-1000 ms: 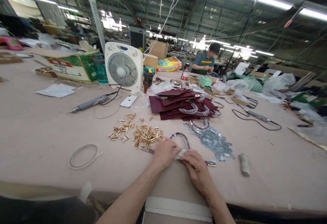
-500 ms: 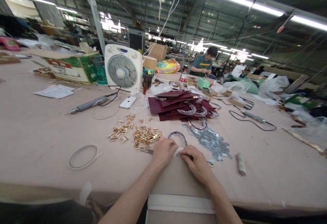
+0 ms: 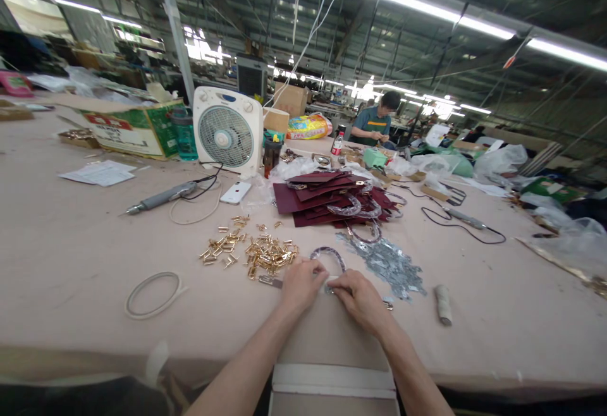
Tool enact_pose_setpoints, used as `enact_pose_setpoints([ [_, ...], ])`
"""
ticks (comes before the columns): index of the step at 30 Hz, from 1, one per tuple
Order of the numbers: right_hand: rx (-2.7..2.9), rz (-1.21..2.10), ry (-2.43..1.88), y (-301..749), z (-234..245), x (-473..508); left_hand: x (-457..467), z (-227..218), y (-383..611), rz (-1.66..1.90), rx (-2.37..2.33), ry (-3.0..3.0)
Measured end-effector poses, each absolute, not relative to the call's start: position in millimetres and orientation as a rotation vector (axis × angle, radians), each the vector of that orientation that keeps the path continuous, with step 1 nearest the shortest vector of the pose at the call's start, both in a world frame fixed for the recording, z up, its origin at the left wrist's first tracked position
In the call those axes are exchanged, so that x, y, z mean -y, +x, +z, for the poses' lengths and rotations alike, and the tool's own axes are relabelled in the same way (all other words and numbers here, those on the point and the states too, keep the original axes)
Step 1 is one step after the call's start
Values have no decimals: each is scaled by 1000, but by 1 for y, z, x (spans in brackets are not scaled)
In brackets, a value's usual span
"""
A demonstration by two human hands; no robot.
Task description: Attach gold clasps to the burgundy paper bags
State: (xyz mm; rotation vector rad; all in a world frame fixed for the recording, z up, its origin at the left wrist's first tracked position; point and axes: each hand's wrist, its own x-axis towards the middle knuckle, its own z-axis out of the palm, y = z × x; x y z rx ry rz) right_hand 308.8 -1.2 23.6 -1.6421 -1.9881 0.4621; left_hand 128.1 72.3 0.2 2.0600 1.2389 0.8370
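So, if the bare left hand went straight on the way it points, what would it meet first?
Probably the dark purple, plastic-wrapped curved handle, just beyond the left hand; depth is unclear from this single view, so it might pass above instead.

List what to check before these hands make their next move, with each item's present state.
1. Both hands at the work: ok. The left hand and right hand are close together, just on the near side of the wrapped handle.
2. Small piece seated under the right hand's fingers: cannot tell; the fingers hide it.
3. Gold fittings nearby: ok, scattered beyond the left hand.
4. Gold fittings laid in order: not ok; they lie in a loose jumble.
5. Grey metal plates nearby: ok, spread beyond the right hand.
6. Grey corded tool set down: ok, lying on the table.
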Motion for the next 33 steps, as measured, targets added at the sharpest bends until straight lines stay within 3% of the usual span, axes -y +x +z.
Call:
enact_pose_setpoints([
  [14, 1694, 565, -1534, 311, 16, 10, -61, 5, 125, 935, -1204, 2224],
  [20, 1240, 283, -1486, 316, 2, 36, -69, -5, 127, 1010, -1075, 2308],
  [26, 875, -113, -1706, 390, -18, 64, -78, -19, 128, 1042, -1046, 2325],
  [33, 1029, -113, -1826, 444, -26, 85, -76, -14, 129, 1041, -1079, 2327],
])
